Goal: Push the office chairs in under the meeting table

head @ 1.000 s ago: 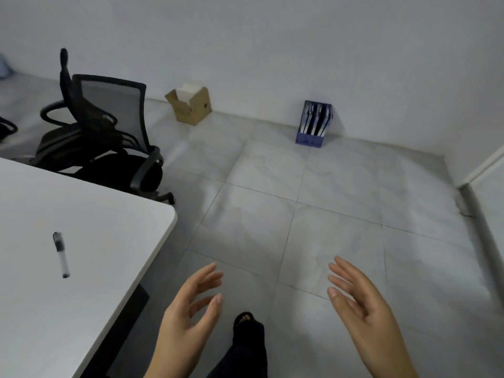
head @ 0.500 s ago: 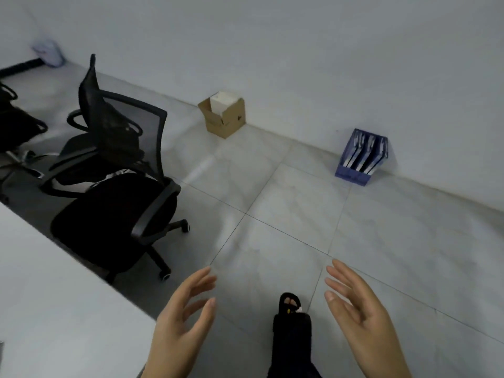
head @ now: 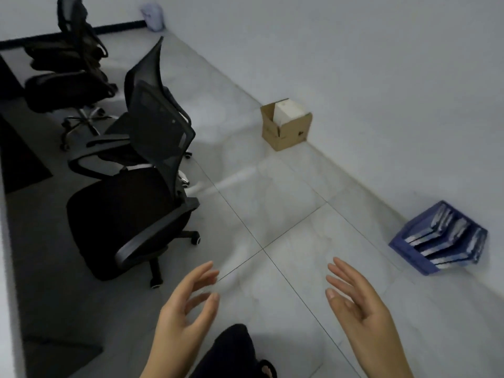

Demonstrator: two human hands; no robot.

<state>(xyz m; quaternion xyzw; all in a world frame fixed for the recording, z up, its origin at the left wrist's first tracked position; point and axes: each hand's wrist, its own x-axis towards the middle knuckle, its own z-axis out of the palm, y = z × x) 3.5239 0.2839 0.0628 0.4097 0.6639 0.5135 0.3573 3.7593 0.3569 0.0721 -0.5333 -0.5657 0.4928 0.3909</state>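
Observation:
A black mesh-backed office chair (head: 131, 211) stands on the tiled floor just left of centre, its seat facing the white meeting table (head: 5, 241), of which only the edge shows at the far left. A second black chair (head: 68, 77) stands further back at the upper left. My left hand (head: 185, 317) is raised at the bottom centre, fingers apart, holding nothing, a short way right of the near chair's wheels. My right hand (head: 360, 312) is also open and empty, palm turned inward, at the lower right.
A cardboard box (head: 283, 126) sits against the white wall. A blue file holder (head: 441, 241) lies by the wall at the right. A small pale bin (head: 152, 16) stands in the far corner. My dark trouser leg and shoe (head: 234, 353) show at the bottom.
The view has swung left and forward along the table. The near chair now sits closer and more central, and a second chair has come into view. Both hands stay open and empty.

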